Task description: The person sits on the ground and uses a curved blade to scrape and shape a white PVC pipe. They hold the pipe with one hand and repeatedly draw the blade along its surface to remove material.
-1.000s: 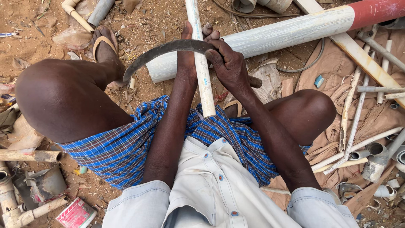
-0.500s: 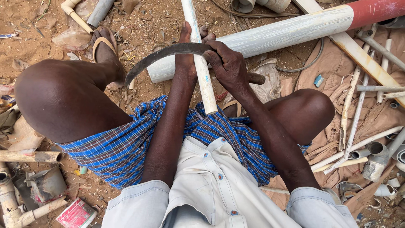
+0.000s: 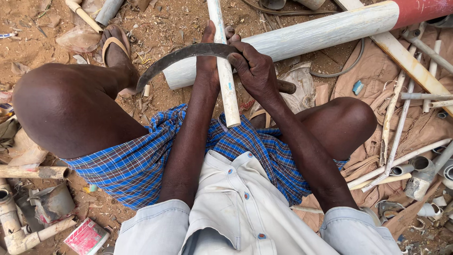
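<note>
Between the knees, the left hand (image 3: 211, 59) grips a white pipe (image 3: 226, 80); the right hand (image 3: 257, 71) grips a curved blade (image 3: 184, 56).

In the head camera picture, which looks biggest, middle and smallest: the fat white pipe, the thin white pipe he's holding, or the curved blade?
1. Fat white pipe, lying behind.
2. Curved blade and thin white pipe: similar in length, so no clear order. The pipe runs past the picture's top edge, and the hands cover part of both.

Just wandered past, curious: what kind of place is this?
Probably an outdoor pipe-scrap or plumbing work yard: bare sandy ground, a big white pipe lying across it, and heaps of thin pipe offcuts on the person's right.
</note>
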